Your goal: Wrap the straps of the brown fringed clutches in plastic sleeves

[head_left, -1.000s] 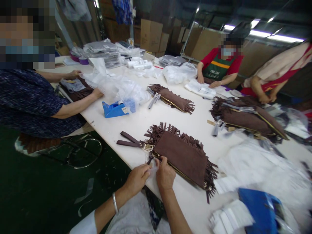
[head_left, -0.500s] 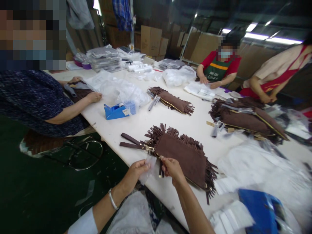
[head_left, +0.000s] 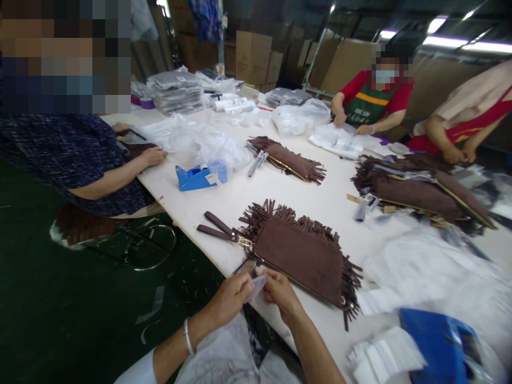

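Note:
A brown fringed bag (head_left: 300,250) lies on the table edge in front of me, its wrist strap (head_left: 216,226) and gold clasp (head_left: 244,241) pointing left. Just below the clasp, my left hand (head_left: 230,298) is closed, pinching a small clear plastic sleeve (head_left: 257,286). My right hand (head_left: 282,296) is closed too, thumb and fingertips pressed at the sleeve's right edge. Dark strips hang from the bag's zip end right behind my fingertips, partly hidden by them; whether they lie inside the sleeve I cannot tell.
A blue tape dispenser (head_left: 196,177) stands beyond the bag; another blue dispenser (head_left: 440,341) is near right. More brown fringed bags (head_left: 416,192) are piled at right, and one bag (head_left: 292,160) lies mid-table. Co-workers sit at left and work across the table. White packaging (head_left: 432,272) covers the right side.
My right hand has left the bag's zip end and come down to the plastic sleeve. The sleeve, earlier hanging from my left hand, is now between both hands. The view has shifted slightly.

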Demonstrator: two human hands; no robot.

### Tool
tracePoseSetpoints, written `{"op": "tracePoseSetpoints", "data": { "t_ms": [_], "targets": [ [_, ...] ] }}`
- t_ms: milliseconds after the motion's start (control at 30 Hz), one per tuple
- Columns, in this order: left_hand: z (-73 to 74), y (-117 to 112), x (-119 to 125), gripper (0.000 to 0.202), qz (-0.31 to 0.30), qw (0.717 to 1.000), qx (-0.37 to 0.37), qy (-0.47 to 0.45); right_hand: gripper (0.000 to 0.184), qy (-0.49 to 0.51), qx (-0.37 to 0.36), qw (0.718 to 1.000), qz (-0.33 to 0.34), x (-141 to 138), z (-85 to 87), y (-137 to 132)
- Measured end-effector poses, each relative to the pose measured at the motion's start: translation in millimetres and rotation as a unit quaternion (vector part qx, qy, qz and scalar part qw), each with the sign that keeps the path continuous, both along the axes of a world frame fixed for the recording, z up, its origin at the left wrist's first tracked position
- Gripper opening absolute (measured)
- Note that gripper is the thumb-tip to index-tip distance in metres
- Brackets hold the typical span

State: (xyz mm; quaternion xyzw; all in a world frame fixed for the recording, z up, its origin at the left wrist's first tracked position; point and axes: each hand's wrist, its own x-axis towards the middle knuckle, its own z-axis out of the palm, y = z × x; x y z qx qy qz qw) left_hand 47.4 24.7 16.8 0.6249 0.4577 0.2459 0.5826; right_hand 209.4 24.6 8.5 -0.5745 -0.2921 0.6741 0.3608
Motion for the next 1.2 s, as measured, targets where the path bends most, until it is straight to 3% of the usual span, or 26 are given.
{"op": "tracePoseSetpoints", "data": {
  "t_ms": [100, 200, 333, 433, 700, 800, 933, 1067, 1200],
  "targets": [
    [5.9, -1.4, -6.6, 0.026, -0.052, 0.984, 0.142, 0.091, 0.048, 0.004, -0.022, 0.999, 0.027, -10.1, -0.7, 3.4],
    [12.4, -4.0, -13.2, 0.025, -0.085, 0.967, 0.203, 0.13, 0.049, -0.015, -0.017, 0.999, 0.025, -16.0, -1.0, 9.2],
    [16.7, -12.3, -25.5, 0.027, 0.009, 0.98, 0.154, 0.122, 0.046, -0.005, -0.002, 1.0, 0.025, -15.7, -2.8, 11.3],
    [13.6, -20.1, -29.4, 0.026, 0.065, 0.977, 0.16, 0.121, 0.044, 0.006, -0.002, 0.999, 0.035, -14.8, -3.8, 10.4],
    [6.9, -27.2, -20.4, 0.025, 0.067, 0.984, 0.149, 0.075, 0.046, 0.015, -0.023, 0.998, 0.051, -15.5, 1.8, 9.8],
    [3.9, -22.8, -25.5, 0.027, 0.12, 0.991, 0.05, 0.028, 0.046, 0.04, -0.035, 0.997, 0.053, -11.5, 0.0, 8.4],
    [-9.9, -20.6, -38.1, 0.032, 0.179, 0.98, -0.082, -0.019, 0.041, 0.115, -0.032, 0.992, 0.031, -8.0, -3.3, 6.3],
    [-17.2, -25.7, -45.2, 0.033, 0.171, 0.982, -0.077, 0.007, 0.038, 0.177, -0.025, 0.984, 0.008, -10.3, -4.2, 5.1],
    [-11.9, -27.7, -42.2, 0.03, 0.161, 0.985, -0.052, 0.042, 0.036, 0.196, -0.021, 0.98, -0.004, -11.9, -3.7, 4.4]
  ]
}}
